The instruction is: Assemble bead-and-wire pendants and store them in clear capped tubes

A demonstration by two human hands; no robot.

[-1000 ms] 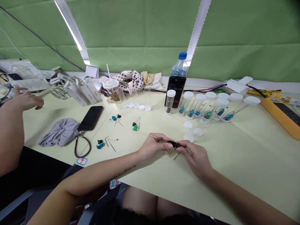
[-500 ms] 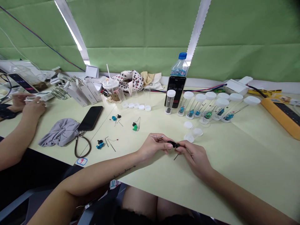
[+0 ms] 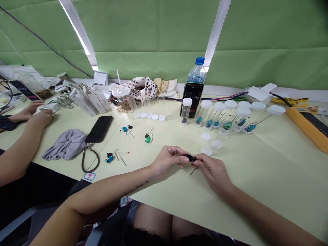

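Both my hands meet over the pale green table (image 3: 256,177) near its front edge. My left hand (image 3: 167,160) pinches a small black part (image 3: 190,158) together with a thin metal pin that sticks out to the left. My right hand (image 3: 211,171) is closed on the other end of the same black part, and a short thin tool or wire pokes out below its fingers. Loose white caps (image 3: 210,145) lie just behind my hands. Small blue, green and black parts with bent wires (image 3: 148,137) lie to the left.
A row of capped clear tubes (image 3: 225,116) leans behind, beside a phone showing a timer (image 3: 191,99) and a water bottle (image 3: 196,71). A black phone (image 3: 99,128), grey cloth (image 3: 65,144), boxes and an orange power strip (image 3: 309,126) are around. Another person's hands (image 3: 38,114) work at far left.
My hands have stayed in place on the black part. The other person's hands at far left came down onto a small white box. The timer reading advanced.
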